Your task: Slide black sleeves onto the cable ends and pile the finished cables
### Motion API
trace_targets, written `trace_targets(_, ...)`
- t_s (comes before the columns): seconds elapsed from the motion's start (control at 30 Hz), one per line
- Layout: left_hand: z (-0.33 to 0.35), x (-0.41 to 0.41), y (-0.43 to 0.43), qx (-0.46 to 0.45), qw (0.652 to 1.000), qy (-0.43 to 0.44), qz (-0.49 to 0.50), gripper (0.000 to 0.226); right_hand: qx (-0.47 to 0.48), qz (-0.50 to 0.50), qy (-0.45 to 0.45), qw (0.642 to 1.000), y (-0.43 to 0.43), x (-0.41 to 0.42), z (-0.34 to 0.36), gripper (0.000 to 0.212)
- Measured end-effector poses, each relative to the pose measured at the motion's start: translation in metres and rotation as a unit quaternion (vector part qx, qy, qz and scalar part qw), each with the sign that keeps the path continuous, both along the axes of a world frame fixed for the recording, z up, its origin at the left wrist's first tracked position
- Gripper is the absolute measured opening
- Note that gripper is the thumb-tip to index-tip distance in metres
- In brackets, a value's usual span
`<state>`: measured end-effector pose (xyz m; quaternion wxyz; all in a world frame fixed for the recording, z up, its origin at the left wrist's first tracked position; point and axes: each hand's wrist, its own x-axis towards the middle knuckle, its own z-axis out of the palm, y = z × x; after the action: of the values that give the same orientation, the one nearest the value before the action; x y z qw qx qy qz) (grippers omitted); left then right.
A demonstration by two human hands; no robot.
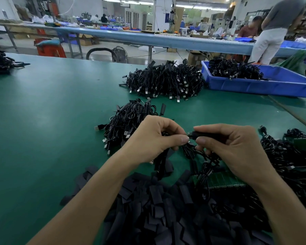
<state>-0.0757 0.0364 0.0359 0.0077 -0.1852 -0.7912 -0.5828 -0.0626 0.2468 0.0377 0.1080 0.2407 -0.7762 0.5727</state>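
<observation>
While the left hand (154, 138) pinches a black cable (193, 153) at frame centre, the right hand (237, 147) grips a black sleeve (208, 134) at its end, between both hands.

Both hands are working bare. Left hand (154, 138) and right hand (237, 149) are showing uncovered from fingertips to wrist. Nails are looking short, trimmed and plain: left thumbnail (185, 139) and right thumbnail (200, 140) are showing just beyond the sleeve pile (166, 218). Left forearm (88, 200), left of that pile, and right forearm (276, 200), over its right side, are running bare to the frame edge.
</observation>
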Motion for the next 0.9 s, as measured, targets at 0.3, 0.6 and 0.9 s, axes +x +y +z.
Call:
trace_targets(0.3,-0.0035,0.0008,0.0001,0.024,0.996,-0.079,0.017,0.018,-0.007,-0.021,0.014,1.0,-0.0055,0.0003,-0.0032,0.015)
trace_targets(0.6,0.0015,0.0039,-0.0007,0.006,0.998,-0.065,0.006,0.017,0.02,-0.016,0.007,1.0,-0.0038,0.001,-0.002,0.023)
trace_targets(0.9,0.0058,0.0077,0.0031,0.016,0.998,-0.063,0.017,0.019,-0.009,-0.02,0.024,0.999,-0.0046,0.0016,-0.0019,0.017)
